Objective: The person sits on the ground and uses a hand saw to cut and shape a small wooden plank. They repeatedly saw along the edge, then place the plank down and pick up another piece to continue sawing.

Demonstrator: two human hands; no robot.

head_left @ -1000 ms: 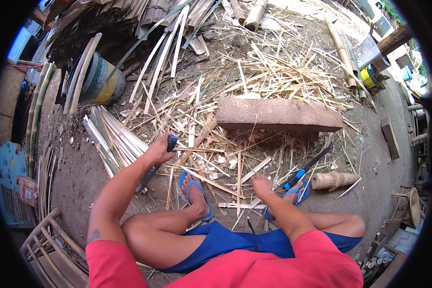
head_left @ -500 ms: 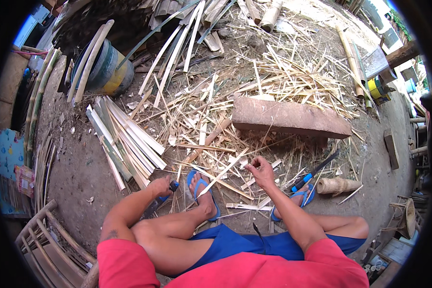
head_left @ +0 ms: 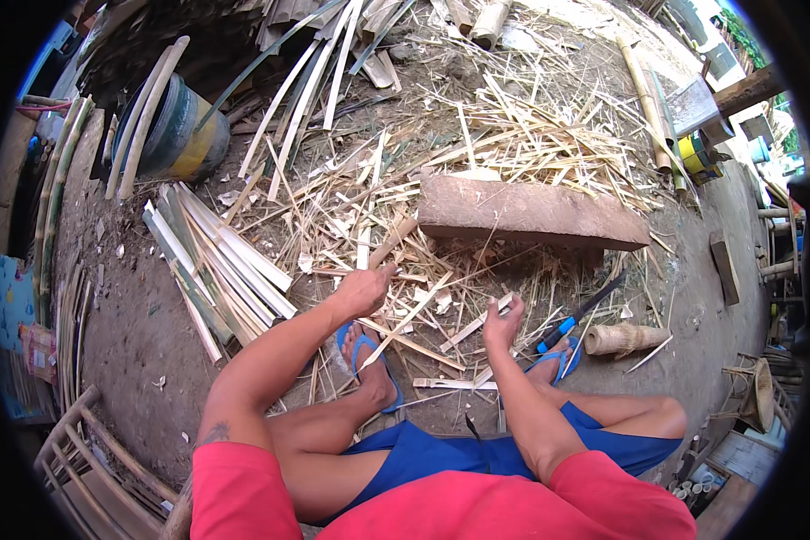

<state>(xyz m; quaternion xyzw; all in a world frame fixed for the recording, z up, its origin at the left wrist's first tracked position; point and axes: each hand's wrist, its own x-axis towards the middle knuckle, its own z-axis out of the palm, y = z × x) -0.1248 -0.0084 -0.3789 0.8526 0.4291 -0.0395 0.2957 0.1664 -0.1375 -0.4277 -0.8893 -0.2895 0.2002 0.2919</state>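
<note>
My left hand [head_left: 364, 292] is closed over the littered ground, beside a brown stick [head_left: 392, 245]. Its fingers hide whatever they hold; a small dark and pale bit shows at the fingertips. My right hand [head_left: 504, 322] has its fingers curled together in front of the heavy wooden block [head_left: 531, 212]. What lies in them is too small to make out. Just behind its fingertips a pale bamboo strip [head_left: 466, 331] lies on the ground. A long dark-bladed knife with a blue and black handle [head_left: 558, 335] rests by my right foot, to the right of that hand.
Split bamboo strips [head_left: 220, 261] lie in a bundle at the left. A bucket [head_left: 184, 135] stands behind them. Shavings [head_left: 549, 139] heap up beyond the block. A short bamboo piece [head_left: 625, 339] lies at right; a slatted bamboo frame [head_left: 108, 459] stands at near left.
My left hand has swung up and right, from beside my left foot to near the brown stick; the blue-handled tool it held no longer shows clearly. My right hand shifted slightly right.
</note>
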